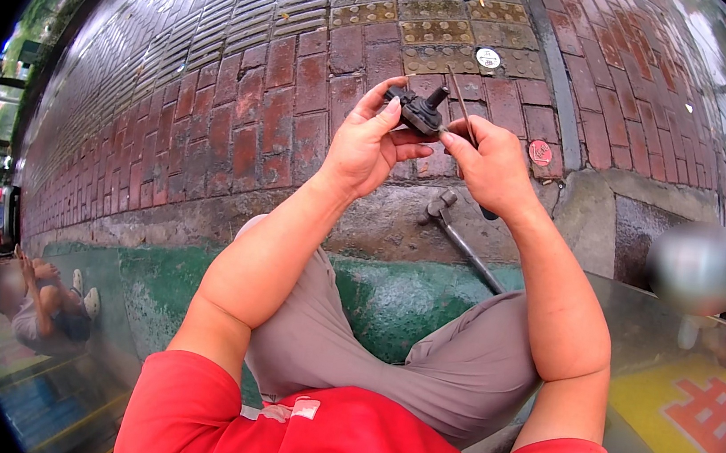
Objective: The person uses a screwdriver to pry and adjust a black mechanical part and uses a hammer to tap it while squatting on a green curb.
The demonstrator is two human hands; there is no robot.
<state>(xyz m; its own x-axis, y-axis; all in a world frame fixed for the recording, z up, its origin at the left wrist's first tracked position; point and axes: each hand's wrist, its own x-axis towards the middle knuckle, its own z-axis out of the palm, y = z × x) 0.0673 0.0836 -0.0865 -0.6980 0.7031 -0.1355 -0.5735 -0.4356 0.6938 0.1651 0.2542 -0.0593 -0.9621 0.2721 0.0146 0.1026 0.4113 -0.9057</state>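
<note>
My left hand (367, 142) is closed around a small black part (419, 112) with a short round post sticking up from it. The part is held out in front of me, above the brick pavement. Beside it, the thumb and fingers of my right hand (490, 160) are closed on a thin-shafted tool (460, 99) that looks like a screwdriver. Its shaft points away from me, and a dark end shows below the palm. My right fingertips meet the near side of the black part, and the exact contact is hidden.
On the ground below my right hand lies a grey metal tool (466, 249) with a hammer-like head, its handle running toward my knee. A green-painted ledge (390, 306) is between my legs. Glass panels flank me, and a person (49, 307) appears at the left.
</note>
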